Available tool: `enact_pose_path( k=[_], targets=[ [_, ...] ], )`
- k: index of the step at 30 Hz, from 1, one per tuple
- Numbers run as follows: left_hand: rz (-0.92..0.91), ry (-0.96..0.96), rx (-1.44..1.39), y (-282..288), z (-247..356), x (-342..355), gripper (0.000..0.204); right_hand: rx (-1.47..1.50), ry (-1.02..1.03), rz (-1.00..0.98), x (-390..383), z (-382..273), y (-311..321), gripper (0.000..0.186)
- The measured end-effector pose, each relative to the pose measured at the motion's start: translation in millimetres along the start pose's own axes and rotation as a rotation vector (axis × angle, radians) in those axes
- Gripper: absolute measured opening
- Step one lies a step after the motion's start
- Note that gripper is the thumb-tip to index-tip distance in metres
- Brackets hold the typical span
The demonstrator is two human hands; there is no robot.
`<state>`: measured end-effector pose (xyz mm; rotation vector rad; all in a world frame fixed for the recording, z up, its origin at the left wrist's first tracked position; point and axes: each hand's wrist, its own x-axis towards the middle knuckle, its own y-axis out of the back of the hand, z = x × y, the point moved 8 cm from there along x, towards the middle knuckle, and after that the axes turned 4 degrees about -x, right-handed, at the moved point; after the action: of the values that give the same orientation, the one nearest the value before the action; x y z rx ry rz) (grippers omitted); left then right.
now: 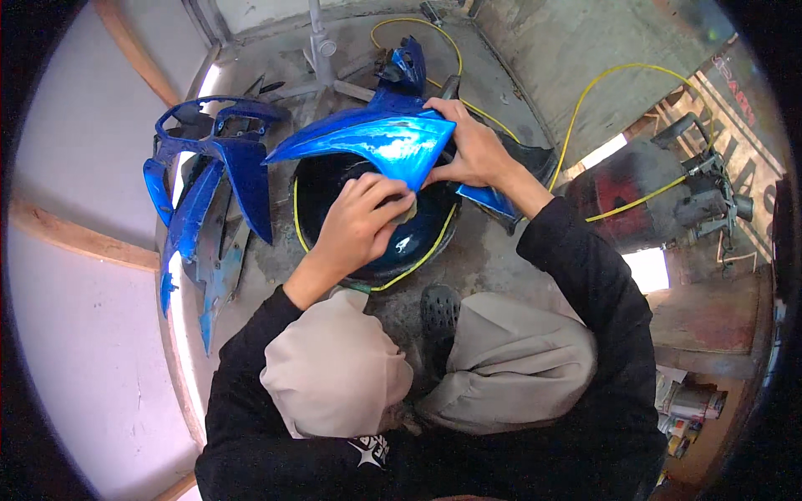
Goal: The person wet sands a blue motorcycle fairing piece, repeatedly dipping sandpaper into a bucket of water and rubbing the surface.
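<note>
My right hand (472,150) grips the right end of a glossy bright blue plastic panel (388,146), which tapers to a point at the left. My left hand (363,217) is closed on a small greyish-tan pad (404,214), partly hidden by my fingers, at the panel's lower corner. Beneath the panel is a round black basin (322,230), its inside dark and shiny, with a yellow line around its rim. Another blue piece (489,199) lies at the basin's right, partly behind my right forearm. A further dark blue part (401,67) stands behind the panel.
Several dark blue fairing pieces (238,184) lie against the left wall (75,326). A metal stand (322,46) rises at the back. A compressor (622,188) with a yellow hose (610,68) stands at the right. My knees and a black sandal (439,321) are just below the basin.
</note>
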<state>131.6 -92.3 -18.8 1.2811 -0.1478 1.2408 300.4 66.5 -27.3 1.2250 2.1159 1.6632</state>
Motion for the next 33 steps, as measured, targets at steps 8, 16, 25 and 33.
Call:
enact_pose_path(
  k=[8, 16, 25, 33],
  targets=[
    [0.04, -0.041, 0.073, -21, -28, 81, 0.035, -0.005, -0.006, 0.033, 3, 1, 1, 0.126],
    [-0.072, -0.026, 0.053, -1, -1, 7, 0.04, -0.004, 0.024, 0.021, -1, -4, 3, 0.126],
    [0.01, -0.092, 0.106, -24, -30, 88, 0.033, -0.011, 0.015, 0.023, 4, 1, -2, 0.127],
    [-0.117, -0.071, 0.037, -3, -2, 7, 0.047, -0.022, 0.024, 0.03, -2, -3, -1, 0.125]
  ],
)
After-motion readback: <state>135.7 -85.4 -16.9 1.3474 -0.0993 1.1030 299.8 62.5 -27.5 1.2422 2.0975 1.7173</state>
